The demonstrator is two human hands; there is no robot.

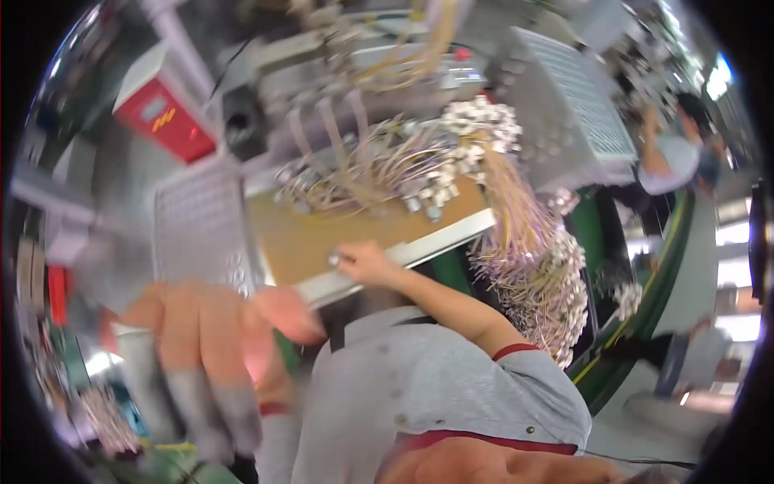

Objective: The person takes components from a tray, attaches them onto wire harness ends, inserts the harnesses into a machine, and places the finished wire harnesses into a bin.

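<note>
My left hand [197,331] is raised close to the camera at the lower left, large and blurred. Its fingers look stretched out, with grey coverings over their ends, and I see nothing held in it. Over the near edge of a brown work board [298,242] with a white rim is my right hand [367,264]. Thumb and fingertips there pinch a small whitish piece [334,260], too small to name. Beyond it on the board lies a tangled heap of wires [387,165] with white connectors.
Bundled wires with white connectors [524,234] hang off the board's right end. A pale perforated tray [201,218] stands left, a grey crate [580,97] far right. Behind are a red and white box [165,109] and a dark cylindrical device [243,121]. Other people [673,161] are at right.
</note>
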